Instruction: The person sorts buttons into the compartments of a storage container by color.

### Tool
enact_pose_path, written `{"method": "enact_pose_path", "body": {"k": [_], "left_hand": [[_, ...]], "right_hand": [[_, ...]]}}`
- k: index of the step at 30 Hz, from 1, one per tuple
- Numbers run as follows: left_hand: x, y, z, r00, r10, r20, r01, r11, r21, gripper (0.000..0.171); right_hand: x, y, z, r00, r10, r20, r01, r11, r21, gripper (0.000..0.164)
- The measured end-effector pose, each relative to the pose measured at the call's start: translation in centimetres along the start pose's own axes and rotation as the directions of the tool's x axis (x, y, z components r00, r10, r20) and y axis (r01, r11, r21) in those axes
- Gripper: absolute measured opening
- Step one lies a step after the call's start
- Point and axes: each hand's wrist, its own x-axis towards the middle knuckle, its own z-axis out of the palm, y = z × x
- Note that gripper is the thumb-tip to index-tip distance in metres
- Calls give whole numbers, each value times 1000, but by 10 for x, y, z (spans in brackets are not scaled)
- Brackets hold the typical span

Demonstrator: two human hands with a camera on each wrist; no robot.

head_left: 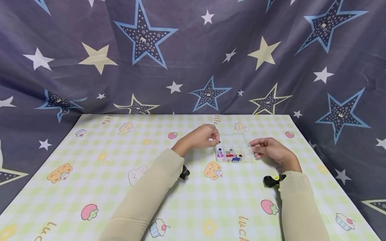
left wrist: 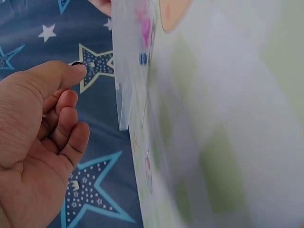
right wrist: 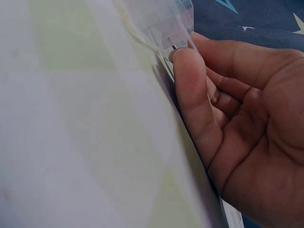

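A clear plastic compartment box lies on the table, its transparent lid raised open at the back. Purple beads, red beads and a few dark ones sit in its compartments, along with a small blue piece. My left hand is over the box's left side, pinching a small dark bead between thumb and fingertip; its other fingers curl in. At the opposite end, my right hand grips the box's right side between thumb and fingers.
A checkered tablecloth printed with cartoon food covers the table. Behind it hangs a dark curtain with stars. Black wrist cameras are strapped at both cuffs.
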Motion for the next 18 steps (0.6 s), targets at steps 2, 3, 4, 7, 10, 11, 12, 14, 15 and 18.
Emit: {"method": "enact_pose_path", "body": {"k": [2, 3, 4, 7, 10, 11, 12, 14, 15, 18], "left_hand": [[4, 4, 4, 1000, 0, -9, 0, 1000, -13, 3], [6, 6, 5, 1000, 1, -14, -1, 1000, -20, 3], [8, 8, 7, 1000, 3, -20, -4, 1000, -28, 3], [15, 14, 13, 1000, 12, -25, -13, 999, -48, 4], [21, 18, 20, 999, 22, -25, -24, 997, -69, 4], [22, 20, 22, 1000, 22, -23, -24, 997, -80, 4], [23, 22, 23, 1000, 18, -22, -19, 995, -93, 4], [26, 25, 26, 1000, 7, -26, -10, 993, -121, 4], [27, 27, 28, 1000, -1, -25, -2, 991, -136, 4], [29, 34, 31, 999, -20, -25, 16, 987, -162, 5]], "right_hand": [[0, 0, 0, 1000, -3, 6, 3, 1000, -1, 43], [0, 0, 0, 1000, -4, 5, 4, 1000, 0, 43], [0, 0, 0, 1000, -5, 6, 5, 1000, 1, 43], [0, 0, 0, 1000, -8, 6, 8, 1000, -1, 43], [0, 1, 0, 1000, -2, 2, 2, 1000, -1, 43], [0, 1, 0, 1000, 0, 0, 0, 1000, -2, 43], [0, 1, 1, 1000, 2, -2, -2, 1000, -2, 43], [-1, 0, 1, 1000, 5, -5, -5, 1000, 3, 43], [-1, 0, 1, 1000, 3, -4, -3, 1000, 4, 43], [-1, -1, 3, 1000, -7, -3, 7, 1000, 5, 42]]}}
